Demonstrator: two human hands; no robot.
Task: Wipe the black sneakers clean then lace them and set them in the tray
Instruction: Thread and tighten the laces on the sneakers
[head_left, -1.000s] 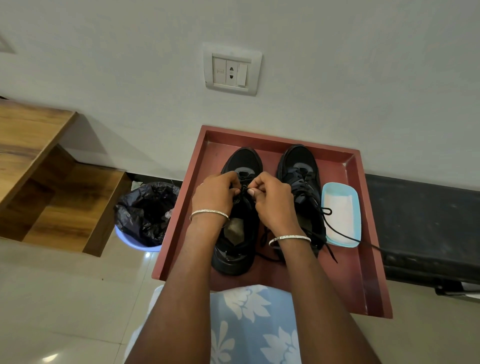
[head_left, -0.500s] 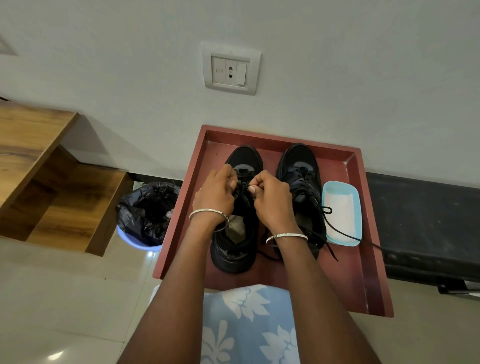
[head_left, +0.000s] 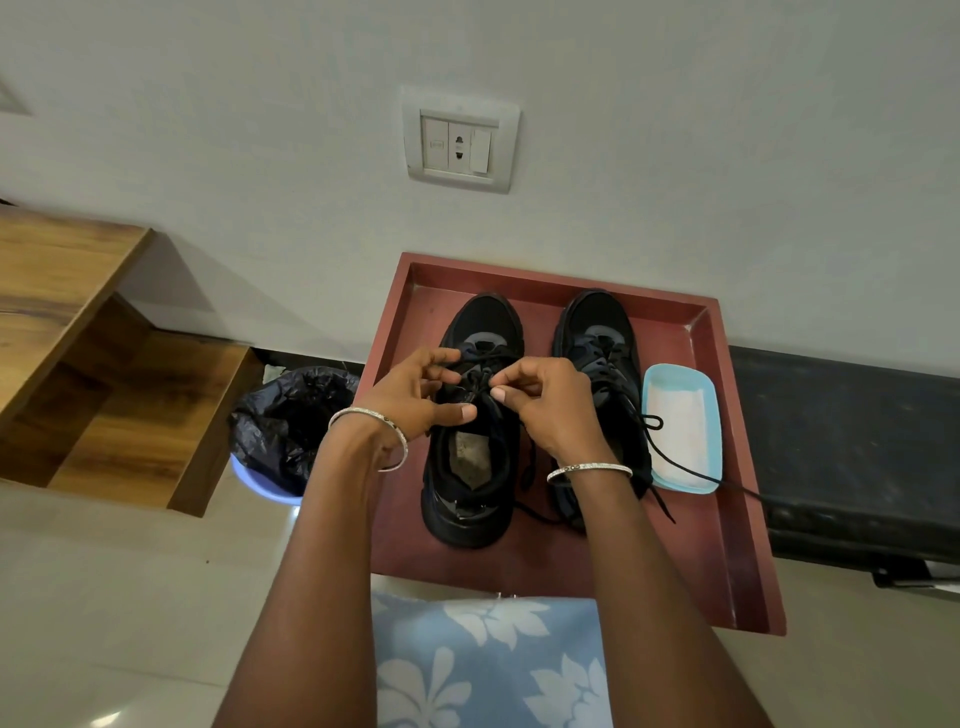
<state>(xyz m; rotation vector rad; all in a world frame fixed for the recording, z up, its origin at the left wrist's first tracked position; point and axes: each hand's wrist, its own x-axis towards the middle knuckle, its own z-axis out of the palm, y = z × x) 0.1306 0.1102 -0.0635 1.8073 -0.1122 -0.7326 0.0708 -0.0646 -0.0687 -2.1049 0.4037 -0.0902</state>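
Both black shoes stand side by side in the tray (head_left: 719, 545), toes to the wall, so the setting-in step looks done and lacing is, I judge, the step in hand.

The left shoe (head_left: 480, 322) lies directly under the two grips, heel toward me and its mouth open below them. That brings the upper eyelets within reach of both at once.

The left grip (head_left: 415, 400) is part open: thumb out straight over the shoe's mouth, fingers (head_left: 444, 358) bent and hooked on a strand of the lace (head_left: 480, 382). The right grip (head_left: 550, 410) is narrow, with thumb and forefinger pinched on the same lace just above the tongue. The two fingertip groups stand close together with the lace crossing between them, a hold that suits drawing a knot or a crossing tight. I cannot tell which.

The right shoe (head_left: 597, 327) sits just right of the right grip, touched by neither. Its loose lace (head_left: 691, 470) trails rightward past a blue dish (head_left: 675, 368) and over the tray's rim, so I take it as untied.

Left of the left grip, outside the tray, is a bin (head_left: 296, 415) lined with a black bag.
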